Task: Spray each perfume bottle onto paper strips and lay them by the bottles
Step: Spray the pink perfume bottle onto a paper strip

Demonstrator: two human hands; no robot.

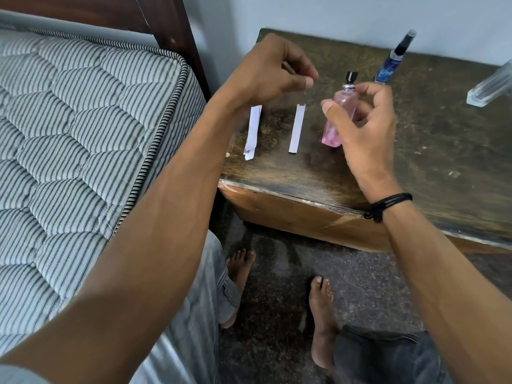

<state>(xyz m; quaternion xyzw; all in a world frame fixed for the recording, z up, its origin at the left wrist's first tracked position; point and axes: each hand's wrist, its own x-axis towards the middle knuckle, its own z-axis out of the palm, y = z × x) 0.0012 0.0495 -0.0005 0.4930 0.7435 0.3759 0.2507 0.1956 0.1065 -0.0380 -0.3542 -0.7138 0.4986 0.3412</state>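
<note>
Feet point(322, 311), unshod, are set on a dark speckled floor point(277, 273), with grey trousers point(194, 314) seen beside them. A striped quilted mattress point(69, 134) is spread along the left. Beyond the feet a worn wooden tabletop point(443, 148) is met, its front edge chipped. A black cord bracelet point(388, 205) is worn on the right wrist.

Two white paper strips are laid flat on the left part of the tabletop, side by side and apart. The left strip point(252, 133) is placed near the left edge, and the middle strip point(297, 128) between it and the pink perfume bottle point(332, 131).

That bottle is held in the right grip point(365, 128), with the thumb on its left face and the fingers curled round its right side. Its black spray head point(350, 76) is left uncovered above the fingers. Whether its base touches the tabletop cannot be told.

The left grip point(271, 67) is held above the tabletop just beyond the middle strip, with the fingers curled in and the thumb tip brought to the forefinger. Whether anything is pinched there cannot be told.

Farther back, a blue perfume bottle point(393, 58) with a clear cap is stood just behind the right grip. A clear oblong piece point(490, 85) is laid at the right edge, partly cut off. A dark wooden headboard point(166, 23) is seen behind the mattress.
</note>
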